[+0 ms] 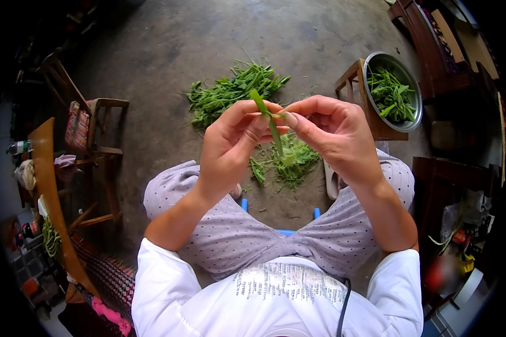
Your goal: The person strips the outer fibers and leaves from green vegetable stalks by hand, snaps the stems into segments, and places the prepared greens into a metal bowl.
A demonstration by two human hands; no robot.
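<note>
My left hand (236, 140) pinches a flat green stem (258, 101) between thumb and fingers, the stem slanting down across the fingertips. The thumb and forefinger of my right hand (334, 126) are closed on a thin pale strand (277, 115) at the stem's side. Both hands meet in the air above the floor. Under them lies a loose heap of pale green trimmings (295, 165), partly hidden by my hands. Farther off is a larger pile of long green leafy stems (236, 87).
At the right, a metal basin (414, 121) with green stems rests on a wooden stool (351, 76). A wooden chair (107, 103) stands at the left near a wooden board (48, 168). Blue seat parts (316, 213) show between my knees.
</note>
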